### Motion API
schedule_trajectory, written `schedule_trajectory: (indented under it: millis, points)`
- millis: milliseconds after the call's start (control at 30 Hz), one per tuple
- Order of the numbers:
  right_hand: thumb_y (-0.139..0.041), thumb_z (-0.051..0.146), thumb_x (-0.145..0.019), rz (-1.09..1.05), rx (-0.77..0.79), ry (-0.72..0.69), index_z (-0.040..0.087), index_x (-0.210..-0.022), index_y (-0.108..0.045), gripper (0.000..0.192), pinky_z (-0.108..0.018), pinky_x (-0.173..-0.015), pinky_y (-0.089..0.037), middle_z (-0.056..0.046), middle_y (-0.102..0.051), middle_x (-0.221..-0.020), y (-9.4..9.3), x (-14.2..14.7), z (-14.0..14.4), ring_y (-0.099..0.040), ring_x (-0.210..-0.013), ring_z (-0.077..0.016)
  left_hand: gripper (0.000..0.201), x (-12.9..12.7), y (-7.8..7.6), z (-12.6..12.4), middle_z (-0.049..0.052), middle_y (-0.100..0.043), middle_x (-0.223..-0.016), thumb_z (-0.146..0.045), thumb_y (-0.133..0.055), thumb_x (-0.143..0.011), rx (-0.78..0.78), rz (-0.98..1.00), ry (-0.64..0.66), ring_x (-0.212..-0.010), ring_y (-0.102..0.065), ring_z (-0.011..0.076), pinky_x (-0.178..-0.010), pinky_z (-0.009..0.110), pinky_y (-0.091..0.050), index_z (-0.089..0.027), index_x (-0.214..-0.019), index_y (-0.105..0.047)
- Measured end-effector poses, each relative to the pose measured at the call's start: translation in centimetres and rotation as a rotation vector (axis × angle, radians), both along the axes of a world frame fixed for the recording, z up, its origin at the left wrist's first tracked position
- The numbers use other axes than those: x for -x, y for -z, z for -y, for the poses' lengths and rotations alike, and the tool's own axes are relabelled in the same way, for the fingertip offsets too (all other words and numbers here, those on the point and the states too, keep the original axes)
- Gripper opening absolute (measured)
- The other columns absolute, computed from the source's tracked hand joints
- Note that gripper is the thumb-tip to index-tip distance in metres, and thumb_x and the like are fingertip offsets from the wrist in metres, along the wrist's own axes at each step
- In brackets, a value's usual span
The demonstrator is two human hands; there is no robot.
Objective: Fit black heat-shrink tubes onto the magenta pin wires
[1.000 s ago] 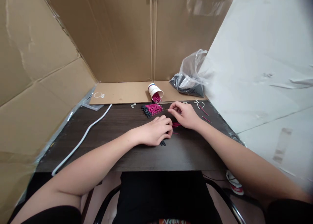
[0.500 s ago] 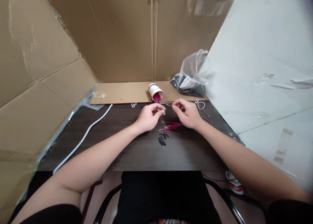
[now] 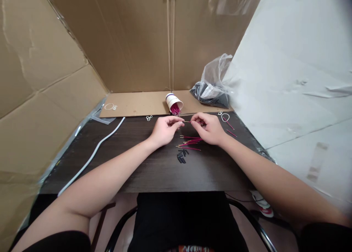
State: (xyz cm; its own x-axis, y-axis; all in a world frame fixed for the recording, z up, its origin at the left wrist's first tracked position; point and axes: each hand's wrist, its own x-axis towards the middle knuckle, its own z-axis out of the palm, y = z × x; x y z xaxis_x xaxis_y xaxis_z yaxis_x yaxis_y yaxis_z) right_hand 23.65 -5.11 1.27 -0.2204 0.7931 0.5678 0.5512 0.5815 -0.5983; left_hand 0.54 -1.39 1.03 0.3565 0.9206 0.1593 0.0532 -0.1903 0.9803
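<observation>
Between the two hands, just above the dark tabletop [image 3: 154, 171], a thin magenta wire [image 3: 187, 121] runs level from fingertip to fingertip. The right hand [image 3: 209, 127] pinches its coloured end at three o'clock, thumb against forefinger, while the left hand [image 3: 164, 129] closes its fingertips on the bare metallic tip at nine o'clock. Whether the left also holds a small black sleeve there is too small to tell. Held level and raised off the table, the wire has both ends within reach of the fingers.

At six o'clock from the wire, under the right hand's knuckles, a loose fan of more magenta wires [image 3: 190, 141] lies flat, close enough that either hand could take one without a stretch. Just nearer to the person sit a few short black tube pieces [image 3: 182, 156], touching one another in a small clump.

At twelve o'clock a paper cup [image 3: 172, 101] lies tipped on its side on a cardboard sheet [image 3: 132, 104], its mouth towards the hands and a brush of magenta wires spilling from it. At one o'clock a clear plastic bag [image 3: 213, 87] of dark contents slumps against the white wall. White rings [image 3: 110, 106] rest at ten o'clock, and a white cord [image 3: 93, 153] trails along the table's left edge.
</observation>
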Motion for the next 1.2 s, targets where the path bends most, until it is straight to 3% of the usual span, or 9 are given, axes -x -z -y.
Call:
schedule_trajectory:
  millis: [233,367,600,1200]
  points:
    - [-0.063,0.022,-0.102,0.061,-0.038,-0.029,0.02,-0.094,-0.068,0.01,-0.032,-0.066,-0.041,0.002,-0.059,-0.071,-0.1,-0.2,-0.1,-0.052,-0.063,-0.0145,0.014,0.2,0.4,-0.2,0.012,-0.086,-0.104,-0.021,-0.081,-0.096,-0.053,-0.026,0.034,-0.097,-0.083,0.024,-0.099,0.045,-0.065,-0.016,-0.108,-0.086]
    - [-0.062,0.02,-0.101,0.114,-0.11,-0.05,0.02,-0.095,-0.066,0.007,-0.032,-0.067,-0.041,0.002,-0.055,-0.071,-0.6,-0.2,0.1,-0.049,-0.064,-0.015,0.014,0.4,0.2,-0.1,0.011,-0.087,-0.108,-0.024,-0.081,-0.097,-0.161,-0.126,0.026,-0.098,-0.082,0.0252,-0.101,0.046,-0.065,-0.017,-0.107,-0.088]
    - [-0.059,0.021,-0.102,0.207,-0.119,-0.067,0.022,-0.099,-0.065,0.008,-0.037,-0.072,-0.044,-0.004,-0.062,-0.082,-1.0,-0.1,0.5,-0.053,-0.072,-0.0194,0.013,0.5,-0.7,0.8,0.007,-0.087,-0.112,-0.025,-0.079,-0.099,-0.341,-0.299,0.0,-0.101,-0.082,0.0268,-0.1,0.047,-0.063,-0.022,-0.107,-0.09]
    - [-0.06,0.024,-0.105,0.112,-0.038,-0.073,0.021,-0.097,-0.066,0.011,-0.034,-0.068,-0.043,-0.001,-0.062,-0.076,-0.6,0.4,0.6,-0.051,-0.066,-0.0166,0.017,0.4,-0.5,1.0,0.009,-0.087,-0.111,-0.029,-0.079,-0.1,-0.268,-0.244,0.031,-0.102,-0.082,0.0276,-0.1,0.047,-0.063,-0.021,-0.11,-0.09]
